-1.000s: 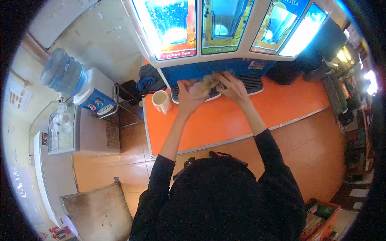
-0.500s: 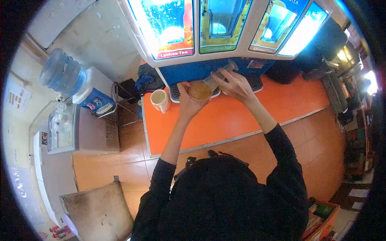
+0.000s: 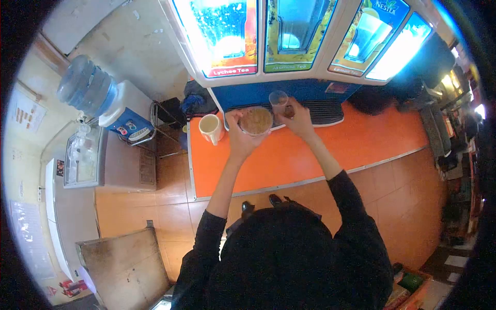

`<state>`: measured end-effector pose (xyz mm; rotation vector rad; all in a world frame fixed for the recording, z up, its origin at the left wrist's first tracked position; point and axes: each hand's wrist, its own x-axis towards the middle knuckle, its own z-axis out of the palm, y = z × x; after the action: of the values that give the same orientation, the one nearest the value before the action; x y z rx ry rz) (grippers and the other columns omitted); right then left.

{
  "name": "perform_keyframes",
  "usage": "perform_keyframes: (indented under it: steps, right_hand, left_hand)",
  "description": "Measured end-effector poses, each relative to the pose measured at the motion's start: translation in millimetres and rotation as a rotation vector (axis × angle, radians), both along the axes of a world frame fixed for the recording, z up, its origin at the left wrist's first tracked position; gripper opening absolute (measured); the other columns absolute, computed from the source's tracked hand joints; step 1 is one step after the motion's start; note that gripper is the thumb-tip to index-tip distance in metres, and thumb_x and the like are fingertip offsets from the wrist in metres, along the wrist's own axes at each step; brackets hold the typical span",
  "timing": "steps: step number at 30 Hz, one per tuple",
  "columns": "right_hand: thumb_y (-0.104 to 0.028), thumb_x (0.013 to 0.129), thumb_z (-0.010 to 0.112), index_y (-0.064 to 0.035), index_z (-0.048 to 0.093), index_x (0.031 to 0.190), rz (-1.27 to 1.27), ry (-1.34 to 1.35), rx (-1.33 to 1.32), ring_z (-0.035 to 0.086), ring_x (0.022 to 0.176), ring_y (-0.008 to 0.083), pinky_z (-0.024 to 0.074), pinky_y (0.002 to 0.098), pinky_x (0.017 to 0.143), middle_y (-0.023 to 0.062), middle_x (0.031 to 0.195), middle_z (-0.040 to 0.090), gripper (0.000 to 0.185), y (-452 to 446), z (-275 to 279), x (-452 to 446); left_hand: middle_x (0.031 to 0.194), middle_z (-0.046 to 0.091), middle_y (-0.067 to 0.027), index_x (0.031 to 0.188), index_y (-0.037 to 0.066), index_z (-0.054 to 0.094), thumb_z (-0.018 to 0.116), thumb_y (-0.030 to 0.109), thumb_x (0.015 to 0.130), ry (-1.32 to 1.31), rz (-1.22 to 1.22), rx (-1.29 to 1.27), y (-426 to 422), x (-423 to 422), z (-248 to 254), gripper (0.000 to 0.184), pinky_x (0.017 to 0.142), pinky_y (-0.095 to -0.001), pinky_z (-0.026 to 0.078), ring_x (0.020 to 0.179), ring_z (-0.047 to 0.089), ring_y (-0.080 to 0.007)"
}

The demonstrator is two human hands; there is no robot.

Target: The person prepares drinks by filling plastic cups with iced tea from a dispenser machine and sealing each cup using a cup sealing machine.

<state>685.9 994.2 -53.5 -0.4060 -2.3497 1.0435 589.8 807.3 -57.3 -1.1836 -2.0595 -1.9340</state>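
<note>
My left hand is wrapped round a wide cup with light-brown contents reaching near its rim; I cannot tell what they are. Between the fingers of my right hand is a small clear plastic cup, held nearly upright just right of the wide cup. A little brown shows near its base. Both cups are above the drip trays of the tea dispenser. To the left of my left hand, a white mug stands on the orange counter.
Lit tea panels front the dispenser. Left of the counter are a water dispenser with a large blue bottle and a chest freezer. A stained square top is at lower left. Dark cloth items lie behind the mug.
The clear cup has gone from tilted against the wide cup's rim to nearly upright, slightly apart from it. My view has shifted a little, and the brown contents look higher and paler.
</note>
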Motion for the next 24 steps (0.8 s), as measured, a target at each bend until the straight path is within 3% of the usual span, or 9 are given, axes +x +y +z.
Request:
perform_keyframes:
  steps: [5,8,13,15,17,19,21,23,24]
  right_hand:
    - [-0.035,0.079,0.073,-0.0046,0.053,0.120,0.020,0.045,-0.032,0.068,0.074,0.0241,0.0552,0.0365,0.066,0.0127,0.094,0.069,0.055,-0.6,-42.8,-55.0]
    - [-0.037,0.079,0.073,-0.0014,0.050,0.123,0.072,0.141,-0.031,0.068,0.076,0.0282,0.0550,0.0393,0.070,0.0169,0.097,0.068,0.061,-1.9,-71.5,-81.3]
    - [-0.040,0.079,0.071,0.0005,0.041,0.129,-0.028,-0.006,0.080,0.064,0.070,0.0352,0.0528,0.0474,0.072,0.0174,0.104,0.062,0.071,-0.5,-99.2,-92.0]
    - [-0.036,0.082,0.070,-0.0019,0.046,0.127,-0.184,0.105,0.257,0.064,0.070,0.0304,0.0521,0.0428,0.069,0.0144,0.105,0.062,0.061,-2.8,-100.0,-80.5]
    - [-0.033,0.085,0.068,-0.0042,0.050,0.124,-0.355,0.203,0.445,0.065,0.071,0.0256,0.0514,0.0381,0.067,0.0114,0.106,0.062,0.052,-11.6,-83.1,-53.2]
    - [-0.027,0.085,0.068,-0.0029,0.049,0.124,-0.189,0.088,-0.408,0.058,0.080,0.0276,0.0505,0.0359,0.073,0.0139,0.099,0.057,0.050,-35.8,-12.0,8.8]
    - [-0.020,0.085,0.068,-0.0058,0.052,0.124,-0.183,0.141,-0.389,0.055,0.095,0.0234,0.0482,0.0307,0.073,0.0151,0.104,0.055,0.044,-53.2,49.1,72.9]
    - [-0.032,0.079,0.074,-0.0078,0.047,0.131,-0.072,0.197,-0.218,0.055,0.099,0.0273,0.0495,0.0358,0.076,0.0167,0.108,0.055,0.063,-59.6,94.2,135.7]
    - [-0.032,0.079,0.074,-0.0078,0.047,0.131,-0.134,0.206,-0.211,0.055,0.099,0.0273,0.0495,0.0358,0.076,0.0167,0.108,0.055,0.063,-64.3,113.2,165.8]
  left_hand:
    - [0.115,0.047,-0.0126,0.112,0.009,0.029,0.090,0.018,0.058,-0.019,0.006,-0.079,-24.3,-0.4,12.3,0.082,0.094,-0.0366,0.045,0.112,0.052,-0.0245]
    - [0.115,0.049,-0.0129,0.107,0.009,0.031,0.091,0.018,0.056,-0.116,-0.035,0.001,-36.6,8.6,30.9,0.078,0.091,-0.0366,0.042,0.103,0.053,-0.0229]
    - [0.122,0.049,-0.0145,0.109,0.009,0.031,0.092,0.018,0.056,-0.096,-0.034,0.006,-52.0,15.5,38.1,0.081,0.098,-0.0401,0.042,0.113,0.053,-0.0246]
    - [0.122,0.049,-0.0164,0.110,0.011,0.028,0.092,0.018,0.056,-0.081,-0.052,-0.036,-53.9,24.6,43.3,0.084,0.099,-0.0404,0.043,0.115,0.052,-0.0255]
    - [0.123,0.049,-0.0183,0.111,0.012,0.026,0.092,0.018,0.056,-0.064,-0.086,-0.074,-49.1,33.2,50.7,0.086,0.100,-0.0407,0.045,0.118,0.052,-0.0265]
    - [0.121,0.051,-0.0188,0.111,0.012,0.024,0.092,0.018,0.055,0.050,-0.162,-0.070,-40.0,48.2,54.3,0.088,0.100,-0.0408,0.045,0.116,0.053,-0.0272]
    - [0.120,0.051,-0.0186,0.112,0.012,0.023,0.093,0.019,0.055,0.097,-0.180,-0.096,-26.7,72.3,57.9,0.090,0.100,-0.0409,0.045,0.116,0.053,-0.0277]
    - [0.119,0.050,-0.0191,0.116,0.013,0.020,0.094,0.021,0.053,0.146,-0.189,-0.144,-12.4,101.8,55.9,0.097,0.099,-0.0409,0.046,0.114,0.054,-0.0288]
    - [0.119,0.050,-0.0191,0.116,0.013,0.020,0.094,0.021,0.053,0.153,-0.251,-0.139,-0.6,123.1,59.6,0.097,0.099,-0.0409,0.046,0.114,0.054,-0.0288]
